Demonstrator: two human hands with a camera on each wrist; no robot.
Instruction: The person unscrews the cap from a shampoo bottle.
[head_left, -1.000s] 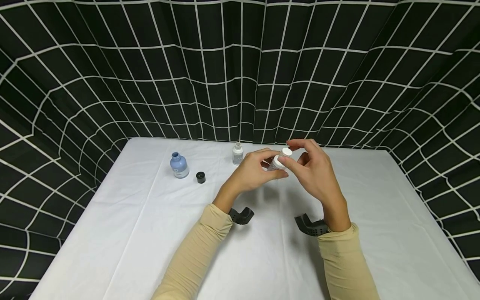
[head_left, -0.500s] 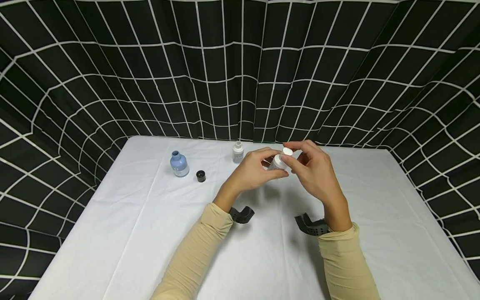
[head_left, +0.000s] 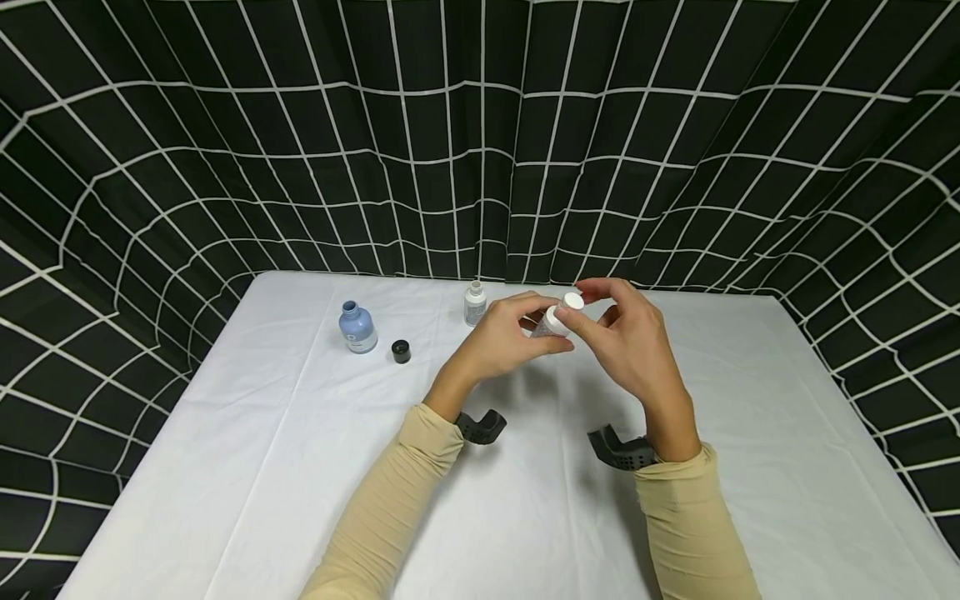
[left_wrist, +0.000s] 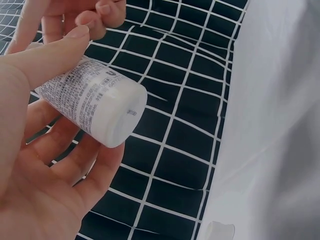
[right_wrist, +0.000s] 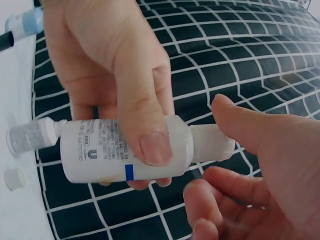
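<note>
My left hand (head_left: 510, 333) grips a white bottle (right_wrist: 110, 155) with small printed text and a blue mark, its thumb pressed along the side. In the head view the bottle is tilted, held up over the table, its white cap (head_left: 573, 301) toward my right hand. My right hand (head_left: 626, 337) is at that cap, thumb against its near side. The right wrist view shows the right thumb (right_wrist: 250, 122) overlapping the cap's end, with the loosely bent fingers a little apart below it. The bottle's base (left_wrist: 127, 115) faces the left wrist camera.
A blue bottle (head_left: 358, 329) without a cap stands at the table's left, beside a black cap (head_left: 401, 352). Behind my left hand stands a small uncapped white bottle (head_left: 476, 305). A white cap (right_wrist: 15, 178) lies near it. Black gridded curtain (head_left: 480, 150) encloses the white table (head_left: 225, 467).
Half a second ago my right fingers were closer round the cap; now the index finger is lifted away from it. The left hand and the bottle have shifted slightly left.
</note>
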